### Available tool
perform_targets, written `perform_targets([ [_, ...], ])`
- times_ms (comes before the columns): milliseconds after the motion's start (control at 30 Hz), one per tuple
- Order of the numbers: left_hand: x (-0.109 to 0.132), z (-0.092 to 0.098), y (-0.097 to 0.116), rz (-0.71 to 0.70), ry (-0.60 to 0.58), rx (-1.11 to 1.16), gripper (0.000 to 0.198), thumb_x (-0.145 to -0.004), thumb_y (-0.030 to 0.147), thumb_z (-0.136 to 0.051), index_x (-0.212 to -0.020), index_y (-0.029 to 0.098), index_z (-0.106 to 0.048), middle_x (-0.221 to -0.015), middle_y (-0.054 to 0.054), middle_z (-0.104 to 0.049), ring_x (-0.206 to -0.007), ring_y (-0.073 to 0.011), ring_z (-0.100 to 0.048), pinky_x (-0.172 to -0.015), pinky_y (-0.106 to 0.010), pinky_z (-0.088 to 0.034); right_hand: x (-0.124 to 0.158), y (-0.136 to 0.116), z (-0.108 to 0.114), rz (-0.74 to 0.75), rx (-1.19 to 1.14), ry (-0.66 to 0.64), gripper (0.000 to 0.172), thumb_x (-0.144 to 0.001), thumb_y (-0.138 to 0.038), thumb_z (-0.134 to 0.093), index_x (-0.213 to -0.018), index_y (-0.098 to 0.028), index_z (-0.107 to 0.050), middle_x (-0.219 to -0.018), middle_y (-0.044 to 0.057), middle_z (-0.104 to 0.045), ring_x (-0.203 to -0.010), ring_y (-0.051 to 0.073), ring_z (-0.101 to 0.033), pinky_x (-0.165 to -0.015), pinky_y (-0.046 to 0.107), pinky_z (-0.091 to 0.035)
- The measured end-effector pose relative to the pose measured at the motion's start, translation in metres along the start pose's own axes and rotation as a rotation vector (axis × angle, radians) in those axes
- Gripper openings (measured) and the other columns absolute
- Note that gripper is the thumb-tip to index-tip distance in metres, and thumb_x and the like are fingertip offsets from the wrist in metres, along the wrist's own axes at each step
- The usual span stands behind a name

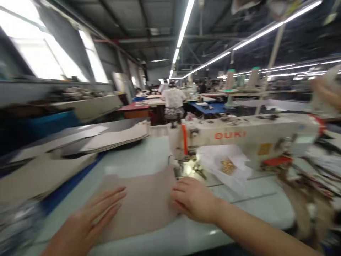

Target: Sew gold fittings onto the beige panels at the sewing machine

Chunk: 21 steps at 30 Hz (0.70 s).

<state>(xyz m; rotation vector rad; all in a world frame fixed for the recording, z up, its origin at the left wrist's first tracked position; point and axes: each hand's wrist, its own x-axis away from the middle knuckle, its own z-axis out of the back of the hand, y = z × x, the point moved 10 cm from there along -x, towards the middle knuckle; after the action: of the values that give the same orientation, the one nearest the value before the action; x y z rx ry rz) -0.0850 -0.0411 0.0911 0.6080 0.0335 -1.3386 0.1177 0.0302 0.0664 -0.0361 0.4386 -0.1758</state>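
my left hand (90, 220) lies spread flat and my right hand (194, 199) presses, slightly curled, on the beige fabric (138, 206) before the sewing machine (239, 138); at one o'clock, a plastic bag (215, 160) holds gold pieces (227, 166).

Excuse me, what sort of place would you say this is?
This looks like a garment sewing factory: a Duki sewing machine, rows of workstations with people at them, and stacks of cut material.

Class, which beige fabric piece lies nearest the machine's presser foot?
The beige fabric panel under the left hand and right hand, edge at the metal presser foot; other beige pieces sit stacked further left.
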Motion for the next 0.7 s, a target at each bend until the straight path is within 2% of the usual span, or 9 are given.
perform_targets([
  [67, 0.017, 0.051, -0.023, 0.153, 0.073, -0.033, 0.043, -0.072, 0.065, -0.045, -0.085, 0.034, -0.071, -0.1, 0.005, -0.072, -0.099, -0.0251, -0.063, -0.093, -0.032, -0.048, -0.003, -0.004, -0.011, -0.009, -0.099, -0.026, 0.017, -0.088, -0.026, -0.05, -0.096, -0.018, -0.062, -0.099, 0.008, -0.066, -0.095, 0.02, -0.058, -0.089, 0.035, -0.043],
  [167, 0.04, 0.139, -0.057, 0.459, 0.34, -0.1, 0.047, -0.071, 0.058, -0.043, -0.091, 0.023, -0.068, -0.094, 0.0, -0.073, -0.094, -0.0243, -0.064, -0.09, -0.033, -0.047, -0.005, 0.001, -0.03, -0.085, -0.179, -0.038, 0.027, -0.087, -0.024, -0.052, -0.111, -0.018, -0.063, -0.118, 0.01, -0.062, -0.112, 0.024, -0.054, -0.098, 0.04, -0.04],
  [233, 0.057, 0.182, -0.083, 0.618, 0.437, -0.147, 0.049, -0.071, 0.055, -0.04, -0.096, 0.019, -0.064, -0.091, -0.002, -0.073, -0.088, -0.0232, -0.064, -0.086, -0.033, -0.048, -0.003, 0.006, -0.042, -0.141, -0.194, -0.058, 0.033, -0.089, -0.028, -0.05, -0.119, -0.018, -0.06, -0.127, 0.01, -0.057, -0.119, 0.025, -0.05, -0.101, 0.042, -0.039],
  [267, 0.063, 0.194, -0.098, 0.677, 0.425, -0.187, 0.049, -0.071, 0.053, -0.04, -0.096, 0.018, -0.064, -0.089, -0.002, -0.073, -0.085, -0.0232, -0.065, -0.083, -0.033, -0.048, -0.002, 0.008, -0.046, -0.156, -0.191, -0.067, 0.034, -0.09, -0.03, -0.049, -0.12, -0.018, -0.06, -0.129, 0.01, -0.055, -0.12, 0.026, -0.049, -0.102, 0.044, -0.039],
  [333, 0.072, 0.197, -0.132, 0.747, 0.265, -0.287, 0.044, -0.069, 0.049, -0.043, -0.09, 0.018, -0.066, -0.083, -0.003, -0.073, -0.083, -0.0248, -0.065, -0.079, -0.032, -0.048, 0.001, 0.01, -0.052, -0.167, -0.183, -0.086, 0.037, -0.09, -0.033, -0.048, -0.122, -0.018, -0.06, -0.13, 0.01, -0.054, -0.121, 0.027, -0.049, -0.102, 0.046, -0.04],
  [400, 0.079, 0.177, -0.162, 0.737, 0.025, -0.317, 0.036, -0.065, 0.046, -0.048, -0.078, 0.019, -0.068, -0.078, -0.003, -0.073, -0.082, -0.0263, -0.065, -0.076, -0.03, -0.047, 0.003, 0.012, -0.054, -0.169, -0.18, -0.081, 0.037, -0.091, -0.035, -0.047, -0.121, -0.02, -0.06, -0.131, 0.009, -0.054, -0.121, 0.027, -0.049, -0.101, 0.047, -0.041],
  [467, 0.086, 0.155, -0.181, 0.705, -0.107, -0.282, 0.034, -0.062, 0.046, -0.053, -0.073, 0.018, -0.069, -0.078, -0.003, -0.073, -0.081, -0.0268, -0.065, -0.074, -0.028, -0.046, 0.004, 0.014, -0.053, -0.17, -0.18, -0.056, 0.036, -0.09, -0.035, -0.048, -0.12, -0.022, -0.061, -0.13, 0.008, -0.055, -0.12, 0.028, -0.051, -0.1, 0.046, -0.043],
  [567, 0.087, 0.143, -0.189, 0.684, -0.097, -0.258, 0.037, -0.062, 0.045, -0.054, -0.081, 0.017, -0.07, -0.078, -0.004, -0.073, -0.079, -0.0261, -0.065, -0.071, -0.027, -0.046, 0.004, 0.014, -0.053, -0.166, -0.182, -0.037, 0.035, -0.09, -0.034, -0.049, -0.12, -0.022, -0.062, -0.128, 0.009, -0.056, -0.119, 0.028, -0.051, -0.1, 0.047, -0.044],
  [700, 0.078, 0.15, -0.184, 0.669, -0.067, -0.251, 0.033, -0.062, 0.043, -0.055, -0.076, 0.018, -0.071, -0.071, -0.001, -0.072, -0.075, -0.0252, -0.063, -0.071, -0.027, -0.043, 0.002, 0.014, -0.057, -0.174, -0.186, -0.097, 0.038, -0.09, -0.036, -0.046, -0.121, -0.02, -0.061, -0.129, 0.01, -0.054, -0.119, 0.03, -0.051, -0.1, 0.05, -0.043],
])
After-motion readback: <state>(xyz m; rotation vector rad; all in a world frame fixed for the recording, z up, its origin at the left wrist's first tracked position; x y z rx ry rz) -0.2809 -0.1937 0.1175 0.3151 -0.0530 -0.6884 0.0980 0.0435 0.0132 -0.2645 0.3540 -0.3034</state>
